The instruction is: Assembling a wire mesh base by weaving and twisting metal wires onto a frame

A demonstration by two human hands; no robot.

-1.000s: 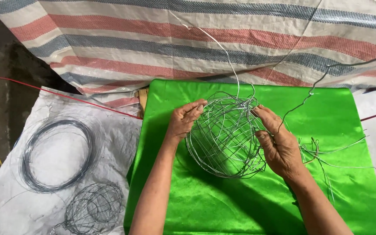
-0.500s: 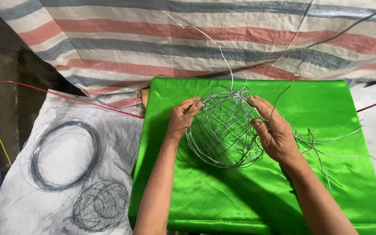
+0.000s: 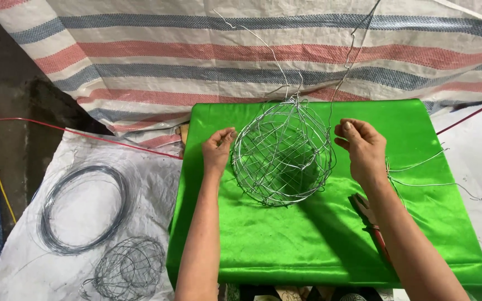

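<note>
A round cage of woven silver wire (image 3: pixel 283 153) rests on a table draped in shiny green cloth (image 3: pixel 263 245). My left hand (image 3: pixel 217 149) grips the cage's left side. My right hand (image 3: pixel 362 146) is just right of the cage, fingers pinched on a thin wire strand (image 3: pixel 352 50) that runs up and away from it. Loose wire ends rise from the cage's top.
Loose cut wires (image 3: pixel 419 175) lie on the cloth to the right, and red-handled pliers (image 3: pixel 372 223) sit partly under my right forearm. On a white sack at the left lie a wire coil (image 3: pixel 82 209) and a second wire cage (image 3: pixel 129 267). A striped tarp (image 3: pixel 252 50) lies behind.
My right hand came off the cage's right side and moved right, pinching a wire strand. The left hand stays on the cage.
</note>
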